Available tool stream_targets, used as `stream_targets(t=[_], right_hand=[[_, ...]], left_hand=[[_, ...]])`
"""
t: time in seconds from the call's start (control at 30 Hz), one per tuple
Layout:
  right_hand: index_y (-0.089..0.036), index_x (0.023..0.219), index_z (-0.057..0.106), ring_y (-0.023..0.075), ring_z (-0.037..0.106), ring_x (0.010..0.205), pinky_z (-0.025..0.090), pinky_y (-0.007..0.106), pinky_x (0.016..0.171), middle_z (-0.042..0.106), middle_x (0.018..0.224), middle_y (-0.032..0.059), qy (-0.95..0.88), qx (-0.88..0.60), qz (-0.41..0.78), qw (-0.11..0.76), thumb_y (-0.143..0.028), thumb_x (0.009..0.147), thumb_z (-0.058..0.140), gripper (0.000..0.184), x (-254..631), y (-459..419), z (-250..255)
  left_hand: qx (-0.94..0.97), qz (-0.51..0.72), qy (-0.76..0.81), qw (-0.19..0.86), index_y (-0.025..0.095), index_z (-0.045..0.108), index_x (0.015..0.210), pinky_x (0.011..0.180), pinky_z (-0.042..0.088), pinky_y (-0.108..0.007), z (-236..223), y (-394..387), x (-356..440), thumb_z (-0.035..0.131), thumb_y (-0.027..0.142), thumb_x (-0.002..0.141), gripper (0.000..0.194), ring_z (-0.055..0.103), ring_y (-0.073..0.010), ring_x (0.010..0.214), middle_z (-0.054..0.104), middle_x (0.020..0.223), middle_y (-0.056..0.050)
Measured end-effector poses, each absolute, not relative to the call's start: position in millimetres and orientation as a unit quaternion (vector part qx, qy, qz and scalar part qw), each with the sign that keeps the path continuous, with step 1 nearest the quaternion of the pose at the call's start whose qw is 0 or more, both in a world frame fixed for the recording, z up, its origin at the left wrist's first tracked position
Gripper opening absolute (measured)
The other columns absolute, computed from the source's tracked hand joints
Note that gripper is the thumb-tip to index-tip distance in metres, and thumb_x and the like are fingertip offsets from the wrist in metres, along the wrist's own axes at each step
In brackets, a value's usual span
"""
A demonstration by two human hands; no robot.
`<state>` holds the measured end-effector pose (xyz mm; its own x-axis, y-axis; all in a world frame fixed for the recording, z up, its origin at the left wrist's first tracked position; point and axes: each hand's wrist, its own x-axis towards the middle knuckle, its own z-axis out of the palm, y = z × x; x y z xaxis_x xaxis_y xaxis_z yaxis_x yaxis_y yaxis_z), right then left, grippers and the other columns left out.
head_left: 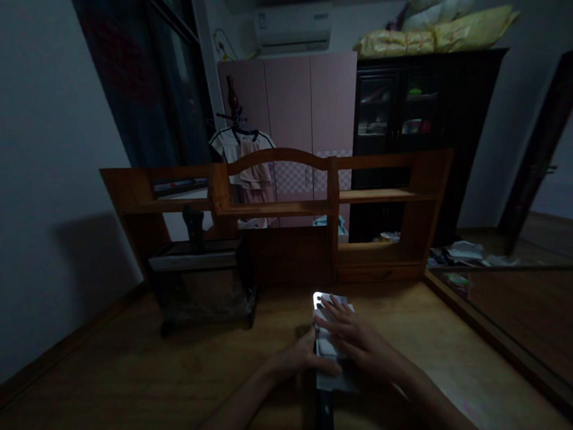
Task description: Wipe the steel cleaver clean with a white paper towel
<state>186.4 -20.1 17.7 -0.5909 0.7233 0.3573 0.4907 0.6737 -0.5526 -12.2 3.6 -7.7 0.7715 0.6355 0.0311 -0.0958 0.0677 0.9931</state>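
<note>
A kitchen cleaver (338,380) lies along the wooden desk top, its black riveted handle pointing back towards me. The far corner of its blade shines brightly around a small dark hole. My left hand (306,357) grips the blade from the left, with the thumb laid across it near the handle. On the blade is a folded white tissue or cloth (327,347); which of the two I cannot tell. My right hand (350,333) presses over it from the right, fingers extended across the blade. The fingers' undersides are hidden.
On the desk's left stands a dark knife block (199,283) with a black handle sticking up. A wooden shelf unit (278,209) runs along the back edge. The desk's raised right edge (497,330) borders the floor. Wardrobes stand beyond, and the room is dim.
</note>
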Motion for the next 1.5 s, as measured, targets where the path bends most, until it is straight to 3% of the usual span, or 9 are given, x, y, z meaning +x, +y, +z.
stream_targets(t=[0.17,0.33,0.57,0.7,0.8,0.97,1.13,1.33,1.5], right_hand=[[-0.033,0.133,0.05,0.0278,0.01,0.145,0.003,0.057,0.114,0.024,0.154,0.0018,-0.852,-0.326,0.271,0.307,-0.038,0.091,0.051,0.043,180,-19,15],[-0.031,0.102,0.073,0.0298,0.013,0.144,0.007,0.058,0.113,0.038,0.148,0.0021,-0.81,-0.329,0.336,0.352,-0.043,0.086,0.059,0.025,196,-9,11],[-0.031,0.127,0.057,0.0281,0.006,0.145,0.009,0.059,0.113,0.017,0.156,0.0008,-0.824,-0.369,0.204,0.379,-0.041,0.092,0.049,0.037,200,-9,8],[-0.027,0.145,0.032,0.0259,0.016,0.144,0.015,0.055,0.115,0.023,0.155,0.0045,-0.862,-0.338,0.15,0.346,-0.03,0.093,0.046,0.054,176,-25,15],[-0.027,0.144,0.035,0.0236,0.025,0.141,0.025,0.047,0.115,0.032,0.152,0.0034,-0.87,-0.328,0.164,0.329,-0.024,0.093,0.045,0.052,165,-32,16],[-0.029,0.142,0.039,0.0231,0.026,0.141,0.027,0.046,0.115,0.034,0.151,0.0018,-0.866,-0.334,0.167,0.332,-0.024,0.094,0.043,0.048,165,-30,11],[-0.029,0.143,0.037,0.0214,0.024,0.141,0.025,0.046,0.116,0.032,0.151,0.0015,-0.856,-0.349,0.169,0.341,-0.025,0.096,0.04,0.047,170,-19,4],[-0.027,0.143,0.038,0.0209,0.028,0.14,0.026,0.045,0.116,0.033,0.151,0.0026,-0.823,-0.39,0.151,0.385,-0.028,0.097,0.038,0.046,183,-1,-14],[-0.026,0.142,0.04,0.0226,0.03,0.139,0.027,0.047,0.115,0.034,0.15,0.0036,-0.783,-0.432,0.14,0.425,-0.031,0.096,0.039,0.046,188,5,-22]], left_hand=[[0.642,0.244,0.231,0.689,0.017,0.061,0.117,0.09,0.044,-0.037,-7,3,-12,0.082,0.018,0.059,0.062,0.059,-0.0254,0.102,0.067,0.104,-0.005],[0.63,0.251,0.232,0.697,0.021,0.049,0.131,0.087,0.045,-0.035,-8,2,-11,0.084,0.017,0.058,0.081,0.059,-0.0241,0.101,0.065,0.108,-0.005],[0.623,0.265,0.213,0.705,0.023,0.038,0.139,0.09,0.045,-0.038,-9,3,-11,0.084,0.015,0.056,0.096,0.056,-0.0265,0.11,0.06,0.121,-0.008],[0.633,0.264,0.244,0.686,0.016,0.058,0.119,0.09,0.045,-0.038,-15,7,-9,0.083,0.012,0.052,0.071,0.059,-0.0259,0.101,0.066,0.102,-0.005],[0.628,0.265,0.246,0.689,0.013,0.066,0.104,0.092,0.043,-0.039,-17,8,-7,0.079,0.009,0.05,0.056,0.059,-0.026,0.1,0.067,0.098,-0.005],[0.619,0.246,0.257,0.7,0.013,0.069,0.095,0.09,0.043,-0.036,-12,5,-8,0.077,0.01,0.052,0.044,0.06,-0.0231,0.095,0.067,0.094,-0.003],[0.642,0.246,0.258,0.678,0.016,0.062,0.112,0.089,0.044,-0.035,-9,4,-9,0.082,0.015,0.053,0.063,0.058,-0.021,0.094,0.065,0.098,-0.002],[0.636,0.27,0.225,0.687,0.022,0.037,0.138,0.092,0.044,-0.038,-10,4,-9,0.084,0.018,0.054,0.096,0.054,-0.0246,0.108,0.059,0.116,-0.005],[0.635,0.26,0.227,0.691,0.023,0.036,0.139,0.091,0.044,-0.038,-7,3,-10,0.085,0.018,0.053,0.099,0.053,-0.0265,0.109,0.058,0.115,-0.006]])
